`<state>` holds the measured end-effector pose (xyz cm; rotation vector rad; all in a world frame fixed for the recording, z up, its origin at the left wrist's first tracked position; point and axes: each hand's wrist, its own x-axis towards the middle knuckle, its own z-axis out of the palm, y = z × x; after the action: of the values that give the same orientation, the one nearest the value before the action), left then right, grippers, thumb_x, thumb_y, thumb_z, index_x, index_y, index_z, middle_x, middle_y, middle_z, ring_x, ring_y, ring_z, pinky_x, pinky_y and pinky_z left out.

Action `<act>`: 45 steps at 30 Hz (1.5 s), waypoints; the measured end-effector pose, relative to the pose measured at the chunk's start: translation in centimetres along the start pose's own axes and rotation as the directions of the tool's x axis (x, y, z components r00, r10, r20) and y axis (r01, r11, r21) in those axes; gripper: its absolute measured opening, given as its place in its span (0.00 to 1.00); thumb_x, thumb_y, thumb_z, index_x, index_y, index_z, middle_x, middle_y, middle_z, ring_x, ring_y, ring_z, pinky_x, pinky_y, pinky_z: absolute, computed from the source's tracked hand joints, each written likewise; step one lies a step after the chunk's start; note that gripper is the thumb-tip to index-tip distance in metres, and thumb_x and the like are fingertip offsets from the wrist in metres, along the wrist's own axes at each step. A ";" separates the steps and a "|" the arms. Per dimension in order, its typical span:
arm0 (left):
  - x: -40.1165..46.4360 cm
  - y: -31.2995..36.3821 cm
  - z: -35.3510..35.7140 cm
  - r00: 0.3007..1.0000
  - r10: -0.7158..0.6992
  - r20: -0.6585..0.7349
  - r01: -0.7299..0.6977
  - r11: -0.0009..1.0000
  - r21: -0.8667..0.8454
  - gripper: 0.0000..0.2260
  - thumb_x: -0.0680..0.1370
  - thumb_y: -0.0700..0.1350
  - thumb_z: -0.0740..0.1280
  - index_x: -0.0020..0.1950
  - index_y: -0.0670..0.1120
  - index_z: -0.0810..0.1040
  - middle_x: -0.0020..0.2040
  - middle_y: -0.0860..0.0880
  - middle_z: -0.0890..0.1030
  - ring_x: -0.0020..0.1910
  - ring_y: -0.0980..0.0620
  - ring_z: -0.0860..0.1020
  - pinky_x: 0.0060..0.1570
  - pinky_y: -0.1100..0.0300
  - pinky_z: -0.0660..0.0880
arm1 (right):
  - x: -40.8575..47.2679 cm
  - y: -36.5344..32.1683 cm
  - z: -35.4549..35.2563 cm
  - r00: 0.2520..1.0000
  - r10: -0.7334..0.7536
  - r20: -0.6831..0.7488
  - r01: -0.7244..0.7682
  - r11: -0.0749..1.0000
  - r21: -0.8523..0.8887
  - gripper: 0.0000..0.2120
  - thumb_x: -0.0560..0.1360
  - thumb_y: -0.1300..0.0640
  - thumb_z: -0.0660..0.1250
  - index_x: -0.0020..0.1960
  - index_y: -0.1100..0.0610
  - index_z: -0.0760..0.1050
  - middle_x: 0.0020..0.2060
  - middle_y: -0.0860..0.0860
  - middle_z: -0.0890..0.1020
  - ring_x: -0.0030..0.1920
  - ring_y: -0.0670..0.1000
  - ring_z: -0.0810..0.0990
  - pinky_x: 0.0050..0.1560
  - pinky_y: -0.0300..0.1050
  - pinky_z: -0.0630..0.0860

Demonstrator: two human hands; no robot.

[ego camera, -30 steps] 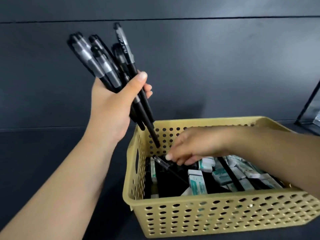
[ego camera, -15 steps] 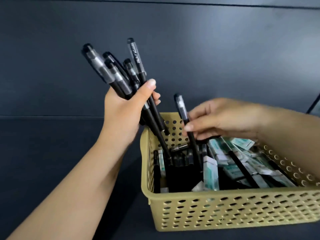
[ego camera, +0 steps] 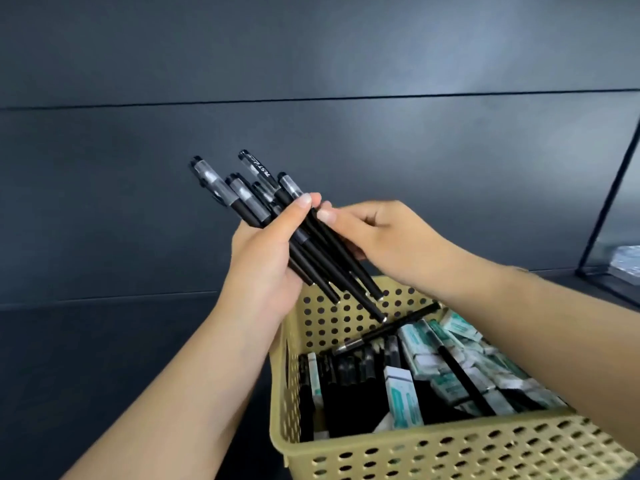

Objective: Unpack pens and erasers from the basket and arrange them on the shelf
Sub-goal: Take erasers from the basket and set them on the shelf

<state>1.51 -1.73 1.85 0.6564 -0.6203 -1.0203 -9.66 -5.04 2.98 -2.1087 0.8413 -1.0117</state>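
Right hand [ego camera: 388,244] has lifted its pen into the bundle [ego camera: 294,233] — left hand [ego camera: 266,268] clamps it, right pinching on; basket [ego camera: 433,448] still loaded — pens, erasers [ego camera: 450,362], shelf untouched.

matt black pens [ego camera: 311,244], perforated plastic basket [ego camera: 450,452]

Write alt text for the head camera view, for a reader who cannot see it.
A left hand grips a bundle of black pens with clear caps above a tan perforated plastic basket, while the right hand pinches one pen in the bundle. The basket holds more black pens and white-and-green boxed erasers, against a dark grey wall.
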 end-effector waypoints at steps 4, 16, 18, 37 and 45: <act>1.2 0.9 0.9 0.974 0.215 -0.070 -0.222 0.970 -0.104 0.12 0.73 0.33 0.68 0.54 0.42 0.73 0.43 0.47 0.81 0.44 0.52 0.83 0.45 0.56 0.80 | 0.6 0.9 -0.2 0.930 0.366 -0.018 -0.335 0.870 0.362 0.22 0.77 0.42 0.56 0.62 0.55 0.73 0.59 0.53 0.78 0.58 0.49 0.76 0.62 0.46 0.70; 0.1 -0.5 2.3 0.961 0.184 0.209 -0.208 0.973 0.098 0.10 0.73 0.32 0.65 0.44 0.47 0.76 0.31 0.53 0.78 0.34 0.55 0.78 0.47 0.55 0.79 | 0.4 0.3 -1.4 0.773 0.487 0.406 -0.609 0.393 0.689 0.38 0.76 0.34 0.46 0.69 0.66 0.61 0.59 0.62 0.76 0.58 0.60 0.76 0.58 0.53 0.72; 0.3 -0.4 1.7 0.966 0.077 0.248 -0.111 0.986 0.125 0.09 0.70 0.34 0.67 0.45 0.46 0.74 0.31 0.52 0.77 0.32 0.55 0.77 0.41 0.57 0.79 | 0.2 0.6 -2.6 0.755 0.528 0.388 -0.655 0.574 0.491 0.39 0.76 0.34 0.45 0.67 0.67 0.64 0.59 0.62 0.75 0.57 0.59 0.75 0.57 0.49 0.72; 1.1 -1.8 -0.5 0.776 -0.524 0.350 0.121 0.669 0.733 0.13 0.59 0.35 0.73 0.37 0.45 0.72 0.24 0.49 0.72 0.25 0.53 0.72 0.28 0.62 0.73 | -5.2 6.6 -6.3 0.473 0.832 0.289 -0.674 0.553 -0.489 0.11 0.74 0.55 0.67 0.35 0.60 0.74 0.24 0.50 0.78 0.23 0.44 0.77 0.28 0.35 0.76; 1.1 -1.6 -0.4 0.786 -0.523 0.328 0.204 0.721 0.662 0.11 0.58 0.35 0.77 0.33 0.45 0.78 0.27 0.47 0.77 0.27 0.52 0.77 0.30 0.59 0.78 | -3.4 3.0 -6.9 0.796 0.484 0.363 -0.575 0.793 0.204 0.10 0.63 0.54 0.67 0.42 0.58 0.79 0.38 0.54 0.84 0.36 0.48 0.83 0.37 0.37 0.80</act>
<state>1.33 -3.28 0.54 1.1270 -1.3474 -1.4152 -17.87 -6.06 2.74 -1.5605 0.9819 -0.4669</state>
